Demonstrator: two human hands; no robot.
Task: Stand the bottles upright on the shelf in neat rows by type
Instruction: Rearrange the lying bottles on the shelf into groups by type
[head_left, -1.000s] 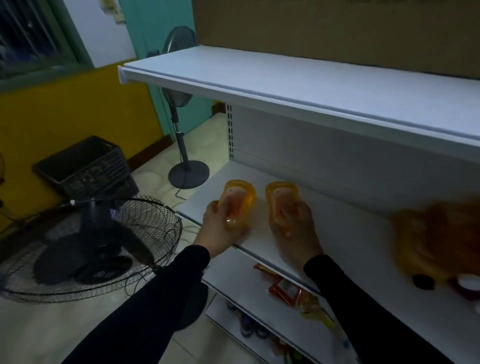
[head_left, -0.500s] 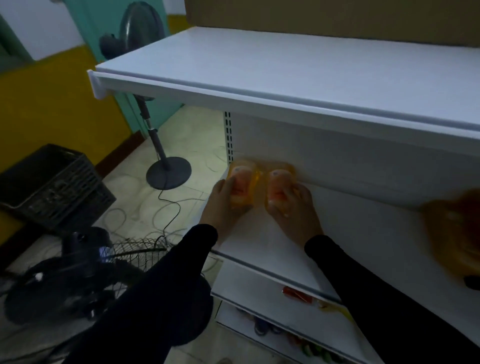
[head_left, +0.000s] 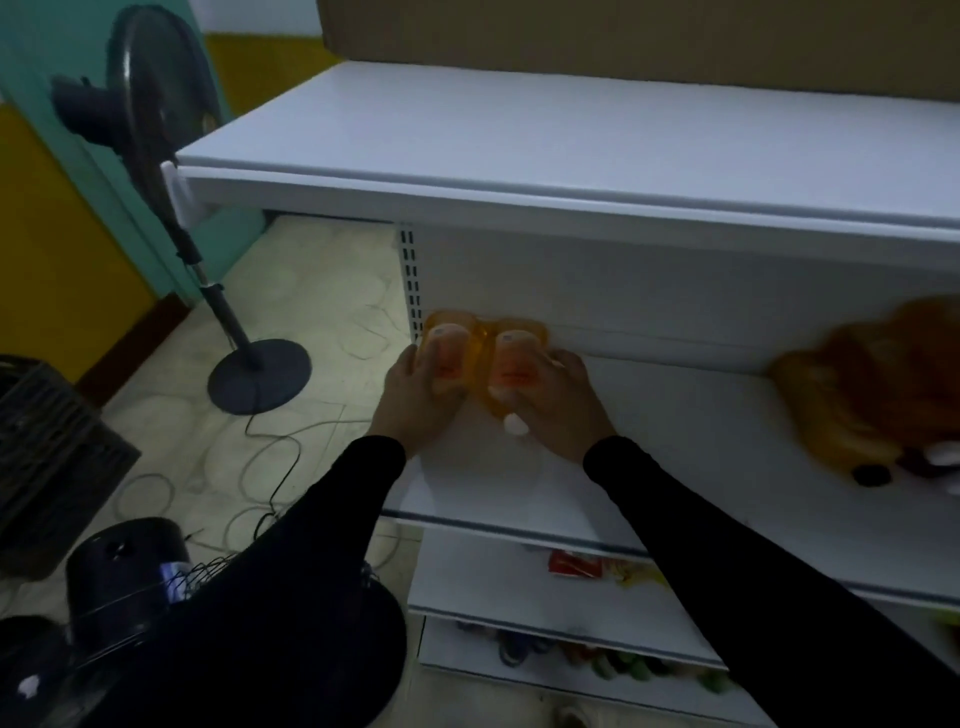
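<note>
Two orange bottles with pale labels stand side by side at the back left corner of the white middle shelf (head_left: 649, 467). My left hand (head_left: 415, 400) grips the left orange bottle (head_left: 449, 353). The right orange bottle (head_left: 514, 364) is gripped by my right hand (head_left: 558, 405), and a white cap shows below my thumb. At the shelf's right end lies a blurred heap of more orange bottles (head_left: 872, 395), with dark and white caps towards me.
An upper shelf board (head_left: 571, 150) overhangs the work area, with a cardboard box (head_left: 623, 36) on it. Lower shelves hold packets and small items (head_left: 576, 564). Left of the shelving are a pedestal fan (head_left: 156, 93), floor cables, a black crate (head_left: 47, 457) and a floor fan.
Both hands have carried the two orange bottles further back and left, up to the back wall at the shelf's corner. The camera has moved closer and lower.
</note>
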